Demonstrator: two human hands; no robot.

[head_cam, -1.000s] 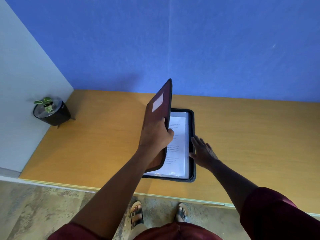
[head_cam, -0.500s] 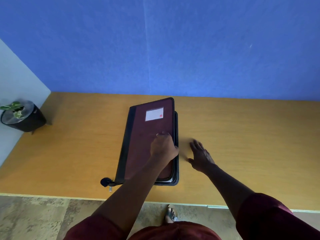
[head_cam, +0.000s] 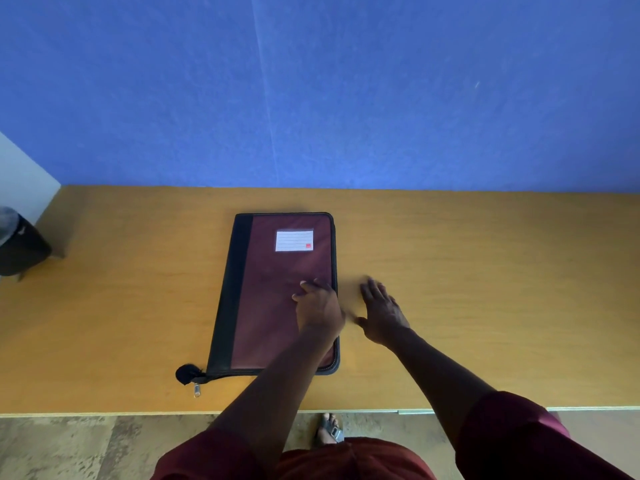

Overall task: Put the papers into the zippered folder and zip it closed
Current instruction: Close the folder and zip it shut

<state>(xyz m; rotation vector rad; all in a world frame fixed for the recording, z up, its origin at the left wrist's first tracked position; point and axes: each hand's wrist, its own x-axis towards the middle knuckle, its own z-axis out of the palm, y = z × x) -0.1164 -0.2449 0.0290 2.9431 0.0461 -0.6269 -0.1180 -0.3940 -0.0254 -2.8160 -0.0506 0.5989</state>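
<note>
Folder (head_cam: pixel 280 296) now lies shut and flat at the middle of the desk (head_cam: pixel 485 271); a second ago its cover stood upright over the white papers, so they are inside and only the zipping remains. It is maroon with a black spine strip and a lined label (head_cam: pixel 294 240) near its far end. The zipper pull (head_cam: pixel 196 389) dangles at the near left corner, so the zip looks undone. The left hand (head_cam: pixel 320 310) presses the cover, fingers loosely spread, gripping nothing. The right hand (head_cam: pixel 382 313) rests flat on the desk just beside the folder, fingers released.
</note>
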